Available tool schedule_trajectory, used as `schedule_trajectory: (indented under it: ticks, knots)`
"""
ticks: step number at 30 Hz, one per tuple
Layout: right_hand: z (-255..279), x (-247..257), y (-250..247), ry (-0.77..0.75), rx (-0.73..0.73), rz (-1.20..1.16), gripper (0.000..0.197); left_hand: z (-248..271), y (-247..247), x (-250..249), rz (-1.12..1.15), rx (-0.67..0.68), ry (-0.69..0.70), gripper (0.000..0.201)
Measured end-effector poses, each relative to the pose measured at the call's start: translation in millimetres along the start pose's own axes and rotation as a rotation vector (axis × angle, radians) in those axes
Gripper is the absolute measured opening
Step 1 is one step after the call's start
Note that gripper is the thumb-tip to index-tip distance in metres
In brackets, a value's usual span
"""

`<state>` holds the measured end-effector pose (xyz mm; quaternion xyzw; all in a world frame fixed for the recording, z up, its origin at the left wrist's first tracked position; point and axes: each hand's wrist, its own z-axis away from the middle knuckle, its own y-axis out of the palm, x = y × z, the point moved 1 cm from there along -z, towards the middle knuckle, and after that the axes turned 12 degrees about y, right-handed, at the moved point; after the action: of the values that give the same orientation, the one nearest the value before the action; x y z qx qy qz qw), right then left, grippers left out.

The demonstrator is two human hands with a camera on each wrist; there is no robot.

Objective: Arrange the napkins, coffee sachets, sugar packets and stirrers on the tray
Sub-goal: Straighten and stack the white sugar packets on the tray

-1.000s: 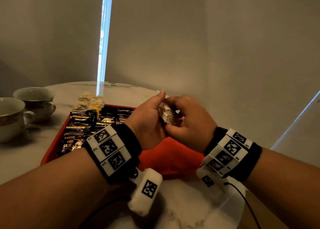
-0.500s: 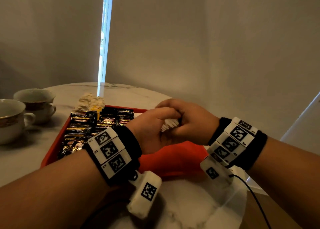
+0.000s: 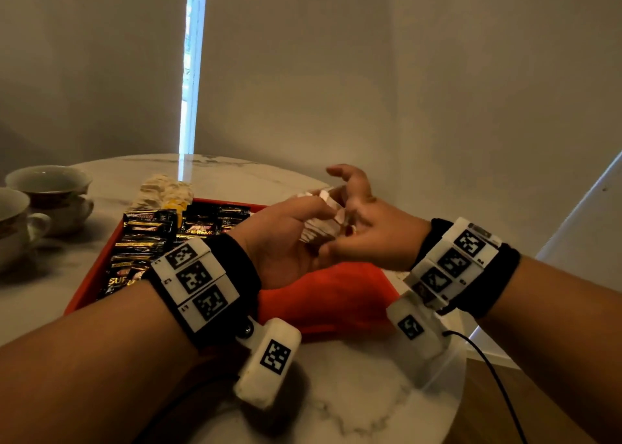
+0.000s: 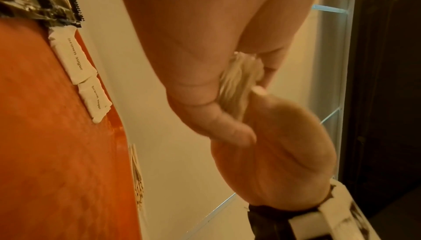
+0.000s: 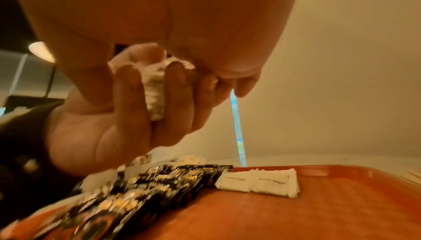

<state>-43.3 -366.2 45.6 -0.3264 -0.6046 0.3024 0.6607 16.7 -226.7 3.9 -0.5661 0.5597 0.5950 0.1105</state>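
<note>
Above the red tray, the left hand curls round a bundle of white sugar packets, which the right hand pinches too. Black coffee sachets fill the tray's left side; two sugar packets lie beside them.

Home dining corner: marble table, teacups.

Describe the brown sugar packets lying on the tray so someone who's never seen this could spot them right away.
Start at the red tray on the marble table. Past the black-and-gold coffee sachets lie two white brown sugar packets, side by side, touching, flat on the tray floor. They are the only white packets lying there, each printed "brown sugar".
</note>
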Motion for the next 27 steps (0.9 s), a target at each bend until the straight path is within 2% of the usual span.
schedule_trajectory:
  ticks: [1, 3, 5, 6, 9, 12, 17, 19, 22, 25, 27]
  knots:
    - [-1.1, -5.7, -9.4, 0.064, -0.032, -0.040, 0.096, -1.4, -0.5, -0.4, 0.018, -0.071, 0.018, 0.026]
    - [-2.4, -23.0, -31.3, 0.198, -0.097, -0.049, 0.059, -4.9, -6.5, -0.4, -0.002, -0.222, 0.035, 0.035]
    - [1.9, -47.8, -48.9, 0.361, -0.123, 0.116, 0.023, -5.3, -9.8, -1.3, -0.047, -0.281, 0.040, 0.031]
    - [6.5, -63.3, -54.6, 0.461, -0.104, 0.238, 0.017, -5.2, -10.2, -2.2, -0.047, -0.297, 0.045, 0.027]
    - [25.6, -108.0, -56.8, 0.716, 0.036, 0.530, 0.014, -5.3, -12.2, -3.0, -0.004, -0.329, 0.051, 0.012]
    - [38.4, -139.7, -47.3, 0.819, 0.169, 0.648, 0.025, -5.3, -14.1, -3.4, 0.006, -0.321, 0.070, 0.013]
    - [40.6, -161.3, -41.6, 0.816, 0.188, 0.565, 0.017, -6.3, -16.0, -4.6, 0.000, -0.391, 0.137, 0.009]
    - [39.4, -160.6, -42.8, 0.807, 0.186, 0.535, 0.016, -6.9, -18.0, -6.7, 0.005, -0.400, 0.139, 0.014]
    - [33.7, -149.3, -55.1, 0.709, 0.001, 0.421, 0.016, -6.7, -19.9, -9.4, 0.036, -0.399, 0.116, 0.023]
    - [21.3, -115.3, -68.7, 0.543, -0.236, -0.078, 0.007, -6.2, -21.7, -11.8, 0.052, -0.414, 0.121, 0.026]
    - [9.4, -80.9, -64.2, 0.424, -0.249, -0.441, 0.013, -6.3, -21.3, -14.4, 0.046, -0.430, 0.128, 0.026]
